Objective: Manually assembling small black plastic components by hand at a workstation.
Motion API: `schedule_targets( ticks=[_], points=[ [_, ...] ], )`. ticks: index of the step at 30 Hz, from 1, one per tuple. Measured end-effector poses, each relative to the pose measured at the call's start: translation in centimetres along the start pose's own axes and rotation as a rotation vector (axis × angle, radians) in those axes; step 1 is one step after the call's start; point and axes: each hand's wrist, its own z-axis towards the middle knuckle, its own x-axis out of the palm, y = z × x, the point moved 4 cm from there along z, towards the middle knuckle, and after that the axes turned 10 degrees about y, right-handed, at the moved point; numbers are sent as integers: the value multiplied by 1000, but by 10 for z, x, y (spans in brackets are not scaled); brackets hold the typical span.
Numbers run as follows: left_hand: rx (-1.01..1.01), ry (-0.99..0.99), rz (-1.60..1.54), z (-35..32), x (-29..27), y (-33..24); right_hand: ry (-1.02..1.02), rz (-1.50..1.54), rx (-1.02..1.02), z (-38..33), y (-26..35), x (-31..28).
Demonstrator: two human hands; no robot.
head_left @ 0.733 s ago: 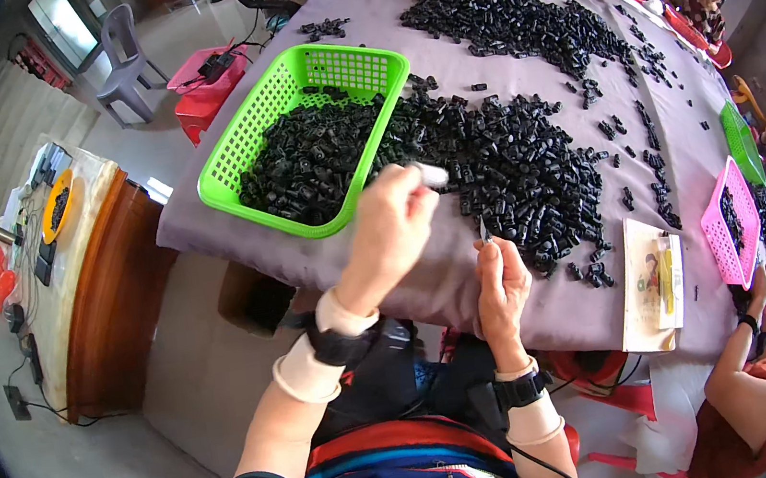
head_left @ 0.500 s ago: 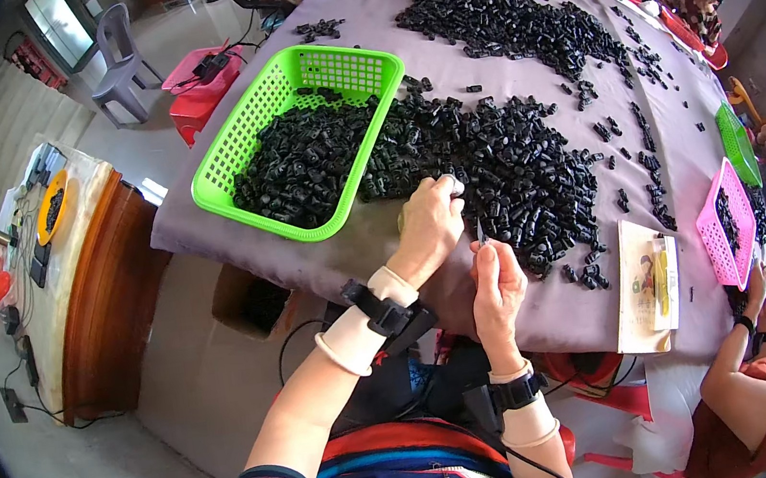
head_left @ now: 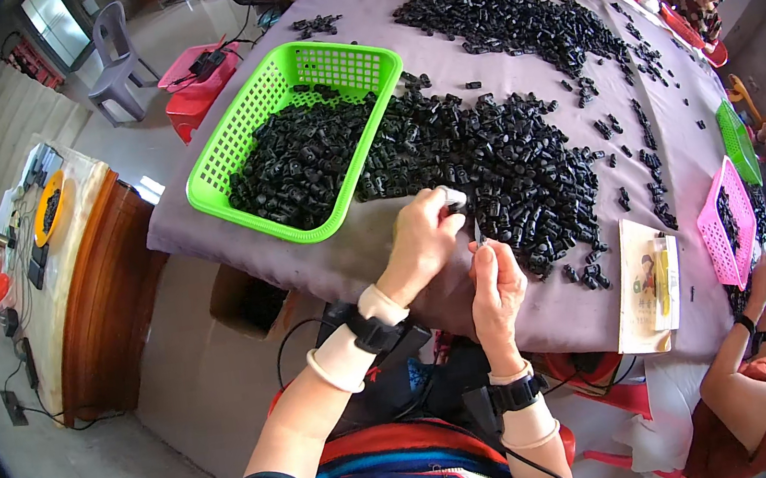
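Observation:
My left hand is closed in a pinch on a small black plastic part, just in front of the heap. A whitish covering wraps one of its fingertips. Close beside it, my right hand grips a thin pointed blade, whose tip points up toward the part. Whether tip and part touch is too small to tell. Beyond both hands spreads a heap of small black plastic parts. To the left, a green basket holds many more of the same parts and overhangs the table's edge.
A grey-purple cloth covers the table. Right of my hands lie a booklet and a pink basket, near a co-worker's arm. More black parts lie farther back. A wooden desk stands at the left.
My left hand has shifted slightly down and left, and the black part in its fingers now shows beside the blade. The right hand has hardly moved.

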Motion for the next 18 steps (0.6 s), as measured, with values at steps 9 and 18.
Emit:
schedule_targets(
  ticks=[9,18],
  points=[
    [-278,224,-1032,-44,-11,7,51,-89,-42,1,10,2],
    [-303,263,-1252,-48,-13,21,102,-218,-79,2,17,9]
  ],
)
